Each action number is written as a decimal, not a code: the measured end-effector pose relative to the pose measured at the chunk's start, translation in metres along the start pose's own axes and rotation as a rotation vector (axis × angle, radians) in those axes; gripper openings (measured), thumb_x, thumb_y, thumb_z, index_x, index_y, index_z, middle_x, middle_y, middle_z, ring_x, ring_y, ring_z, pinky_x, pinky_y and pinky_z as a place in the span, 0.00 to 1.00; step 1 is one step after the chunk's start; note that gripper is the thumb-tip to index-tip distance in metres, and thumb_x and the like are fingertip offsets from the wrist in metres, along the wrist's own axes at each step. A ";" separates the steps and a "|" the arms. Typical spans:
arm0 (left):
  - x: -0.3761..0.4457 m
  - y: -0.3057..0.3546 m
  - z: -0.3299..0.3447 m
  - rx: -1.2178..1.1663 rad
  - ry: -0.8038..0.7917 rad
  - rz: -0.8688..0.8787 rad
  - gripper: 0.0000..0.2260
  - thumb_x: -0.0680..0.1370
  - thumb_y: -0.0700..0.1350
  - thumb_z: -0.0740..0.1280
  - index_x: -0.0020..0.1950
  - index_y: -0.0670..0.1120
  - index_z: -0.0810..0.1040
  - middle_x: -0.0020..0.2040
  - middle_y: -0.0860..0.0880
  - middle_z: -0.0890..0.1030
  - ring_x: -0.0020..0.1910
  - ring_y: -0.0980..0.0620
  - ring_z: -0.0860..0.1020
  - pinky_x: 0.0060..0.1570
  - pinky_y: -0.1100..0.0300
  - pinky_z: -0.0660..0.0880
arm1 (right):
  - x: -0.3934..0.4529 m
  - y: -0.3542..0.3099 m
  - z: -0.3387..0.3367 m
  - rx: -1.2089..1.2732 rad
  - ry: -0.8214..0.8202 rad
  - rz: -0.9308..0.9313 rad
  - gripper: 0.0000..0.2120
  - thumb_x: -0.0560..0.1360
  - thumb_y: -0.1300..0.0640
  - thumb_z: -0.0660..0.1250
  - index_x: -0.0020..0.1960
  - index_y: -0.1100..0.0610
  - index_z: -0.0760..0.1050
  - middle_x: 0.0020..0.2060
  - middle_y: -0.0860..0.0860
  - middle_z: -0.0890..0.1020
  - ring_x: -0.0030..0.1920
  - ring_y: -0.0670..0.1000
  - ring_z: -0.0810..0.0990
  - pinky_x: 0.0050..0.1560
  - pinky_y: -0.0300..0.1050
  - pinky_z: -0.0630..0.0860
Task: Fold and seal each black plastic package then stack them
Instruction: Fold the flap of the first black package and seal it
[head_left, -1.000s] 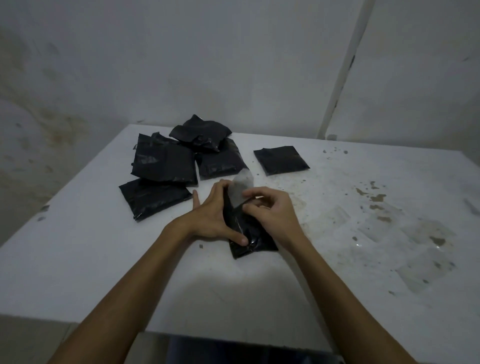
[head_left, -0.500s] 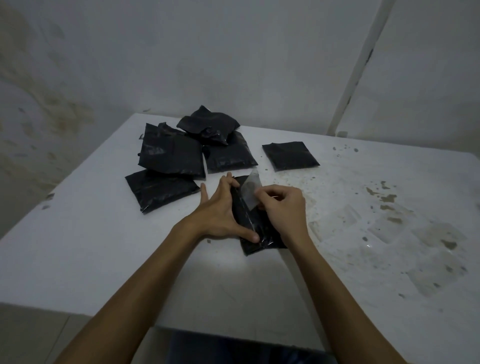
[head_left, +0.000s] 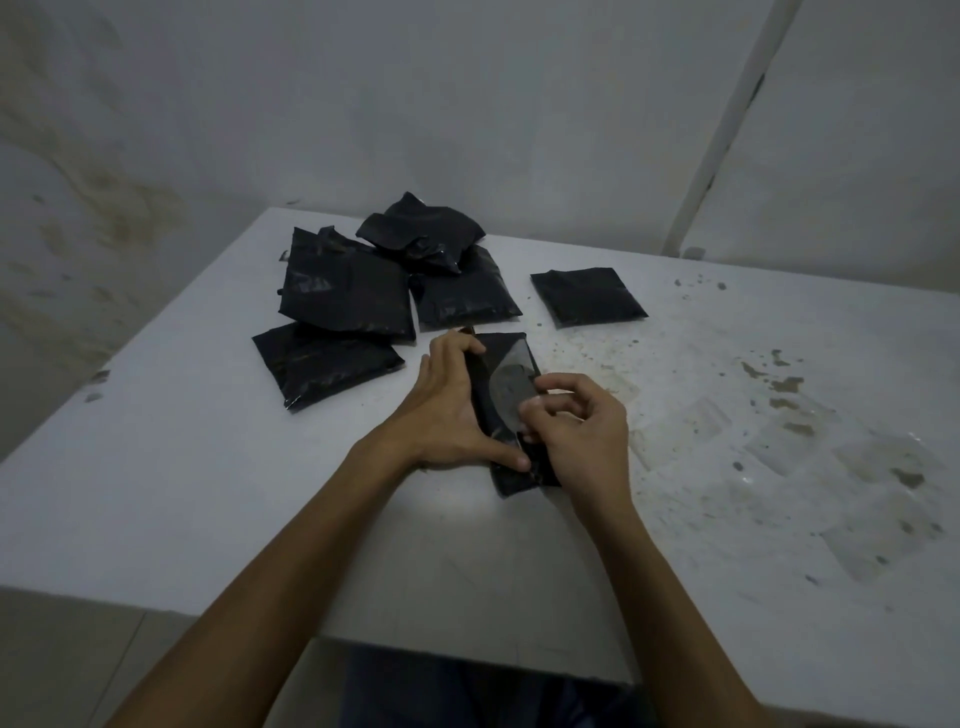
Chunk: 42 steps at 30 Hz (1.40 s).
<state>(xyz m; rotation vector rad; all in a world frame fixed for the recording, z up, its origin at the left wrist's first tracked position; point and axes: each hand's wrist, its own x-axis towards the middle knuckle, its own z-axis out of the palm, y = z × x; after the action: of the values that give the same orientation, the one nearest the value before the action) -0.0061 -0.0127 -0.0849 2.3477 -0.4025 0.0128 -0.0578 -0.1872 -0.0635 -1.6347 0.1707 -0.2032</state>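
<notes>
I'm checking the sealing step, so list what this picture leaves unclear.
- Head view: the package under both hands is half covered by the left hand and right hand, so its seam is hidden.
- The clear tape strip is dim; how far it sticks cannot be told.
- The pile of packages overlaps, so the lower ones and the count are unsure.
</notes>
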 end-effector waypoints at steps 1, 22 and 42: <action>-0.001 -0.001 0.000 -0.007 0.000 -0.009 0.53 0.52 0.72 0.79 0.67 0.60 0.53 0.66 0.55 0.59 0.66 0.49 0.65 0.69 0.46 0.71 | 0.000 0.000 0.000 0.016 -0.006 0.003 0.10 0.73 0.70 0.73 0.51 0.59 0.81 0.36 0.59 0.85 0.34 0.52 0.85 0.40 0.46 0.84; 0.031 0.027 0.000 0.139 0.330 -0.134 0.06 0.77 0.54 0.70 0.44 0.55 0.79 0.45 0.57 0.82 0.44 0.56 0.73 0.69 0.36 0.67 | 0.002 0.000 0.000 -0.144 -0.048 0.018 0.11 0.72 0.64 0.76 0.50 0.52 0.80 0.37 0.52 0.84 0.37 0.50 0.86 0.40 0.47 0.85; 0.050 0.035 0.005 -0.110 0.396 -0.348 0.12 0.83 0.57 0.59 0.42 0.55 0.71 0.38 0.55 0.78 0.45 0.47 0.79 0.64 0.30 0.70 | 0.022 -0.017 -0.012 -0.069 -0.242 0.207 0.24 0.73 0.63 0.77 0.65 0.55 0.70 0.37 0.59 0.85 0.33 0.54 0.86 0.37 0.47 0.84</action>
<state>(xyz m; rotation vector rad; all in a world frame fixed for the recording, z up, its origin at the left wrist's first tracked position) 0.0309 -0.0538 -0.0584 2.2073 0.1945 0.2776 -0.0392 -0.2033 -0.0456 -1.6826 0.1616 0.1598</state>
